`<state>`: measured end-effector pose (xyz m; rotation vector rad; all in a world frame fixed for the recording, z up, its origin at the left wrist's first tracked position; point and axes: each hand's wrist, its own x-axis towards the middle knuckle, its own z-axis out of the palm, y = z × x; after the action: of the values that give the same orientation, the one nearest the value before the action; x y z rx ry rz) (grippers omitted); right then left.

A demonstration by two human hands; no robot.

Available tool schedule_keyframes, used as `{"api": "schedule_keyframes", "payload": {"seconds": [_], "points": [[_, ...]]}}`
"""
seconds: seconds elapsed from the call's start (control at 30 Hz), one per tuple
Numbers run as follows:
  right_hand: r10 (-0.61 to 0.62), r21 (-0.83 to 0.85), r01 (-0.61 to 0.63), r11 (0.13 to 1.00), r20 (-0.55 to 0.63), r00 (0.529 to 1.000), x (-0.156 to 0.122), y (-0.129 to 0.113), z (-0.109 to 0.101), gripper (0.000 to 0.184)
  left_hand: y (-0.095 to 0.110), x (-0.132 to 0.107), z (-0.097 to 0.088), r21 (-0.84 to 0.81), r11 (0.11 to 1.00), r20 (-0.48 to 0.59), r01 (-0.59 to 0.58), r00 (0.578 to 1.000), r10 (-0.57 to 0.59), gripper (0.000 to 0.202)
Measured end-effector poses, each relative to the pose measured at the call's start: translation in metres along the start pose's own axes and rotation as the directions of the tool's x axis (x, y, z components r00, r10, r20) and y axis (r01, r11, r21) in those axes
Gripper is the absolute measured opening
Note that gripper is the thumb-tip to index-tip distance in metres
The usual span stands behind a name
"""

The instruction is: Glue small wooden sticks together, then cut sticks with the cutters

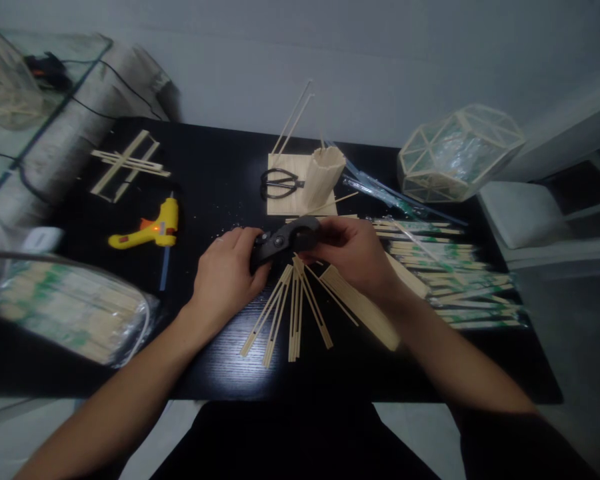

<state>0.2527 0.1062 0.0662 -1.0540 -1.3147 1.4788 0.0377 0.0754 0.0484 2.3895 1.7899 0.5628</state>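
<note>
My left hand [227, 267] is closed around a dark cutter [280, 241] with a hooked jaw and round pivot bolts. At the jaw end, my right hand [357, 253] has its fingers pinched together; whatever they hold is hidden. Just below both hands, thin wooden sticks [295, 320] fan out over the black table [200, 360]. Beneath my right forearm lies a flat bundle of pale sticks [363, 307]. Beyond the cutter, a wooden stick cup [324, 177] stands on a square wooden base, with black-handled scissors [281, 185] beside it.
A yellow glue gun [153, 230] and crossed sticks [127, 167] lie on the left. Bagged chopsticks [75, 307] sit at front left. More wrapped chopsticks [445, 267] are spread on the right. At the back right rests a faceted stick frame [460, 153].
</note>
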Motion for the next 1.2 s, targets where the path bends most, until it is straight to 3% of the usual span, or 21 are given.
{"api": "schedule_keyframes", "payload": {"seconds": [0.33, 0.63, 1.03, 1.2], "points": [[-0.002, -0.02, 0.002, 1.0, 0.0, 1.0, -0.0008, -0.0026, 0.0007, 0.031, 0.0008, -0.0002, 0.0, 0.078, 0.997, -0.001, -0.001, 1.0, 0.001, 0.032], [0.029, -0.031, -0.029, 0.999, 0.002, 1.0, -0.0006, -0.0054, 0.0007, 0.032, 0.0037, 0.0008, -0.004, 0.053, 0.998, 0.07, 0.032, 0.997, -0.036, 0.018], [0.01, -0.053, -0.011, 0.999, -0.014, 1.0, 0.0003, -0.0017, -0.0005, 0.032, 0.004, 0.001, -0.0022, 0.048, 0.999, 0.038, 0.004, 0.999, -0.006, 0.028], [0.025, -0.055, -0.026, 0.998, -0.021, 0.999, 0.0001, -0.0024, -0.0002, 0.033, 0.0044, 0.0007, -0.0035, 0.044, 0.999, 0.069, 0.024, 0.997, -0.027, 0.022]]}}
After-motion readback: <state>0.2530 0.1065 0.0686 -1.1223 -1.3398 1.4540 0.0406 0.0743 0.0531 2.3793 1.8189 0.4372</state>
